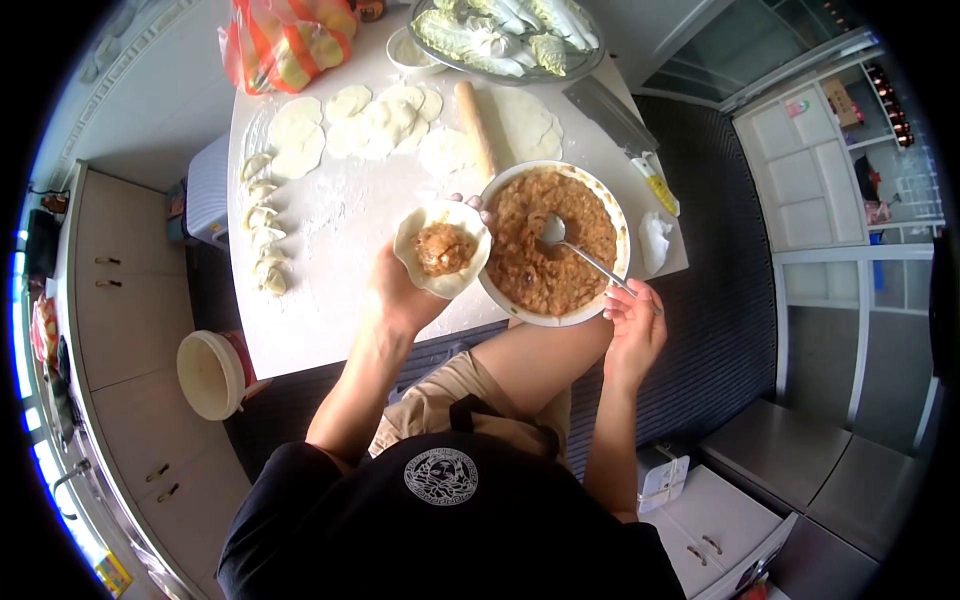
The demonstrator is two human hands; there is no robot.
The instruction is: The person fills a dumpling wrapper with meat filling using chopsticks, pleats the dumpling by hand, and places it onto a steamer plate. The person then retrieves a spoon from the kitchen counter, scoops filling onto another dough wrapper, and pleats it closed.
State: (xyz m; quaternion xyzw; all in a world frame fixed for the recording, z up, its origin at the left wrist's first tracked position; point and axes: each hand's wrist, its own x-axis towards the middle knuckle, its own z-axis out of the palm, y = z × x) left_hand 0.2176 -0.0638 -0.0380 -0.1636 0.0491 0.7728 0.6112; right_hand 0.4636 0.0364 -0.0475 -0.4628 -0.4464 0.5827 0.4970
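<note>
My left hand (400, 298) holds up a round dumpling wrapper (473, 255), cupped, with a lump of brown filling (444, 248) in its middle. Just right of it, a white bowl (625, 232) full of the same filling stands at the table's front edge. My right hand (636, 325) grips the handle of a metal spoon (597, 262), whose head rests in the filling. Folded dumplings (262, 218) form a row along the table's left side. Flat wrappers (296, 135) lie farther back, partly overlapping.
A rolling pin (475, 128) lies behind the bowl. On the right are a cleaver (610, 112) and a crumpled white tissue (655, 242). A plate of leafy cabbage (505, 40), a small bowl (412, 55) and a striped plastic bag (290, 45) stand at the back. A bucket (210, 375) is at the lower left.
</note>
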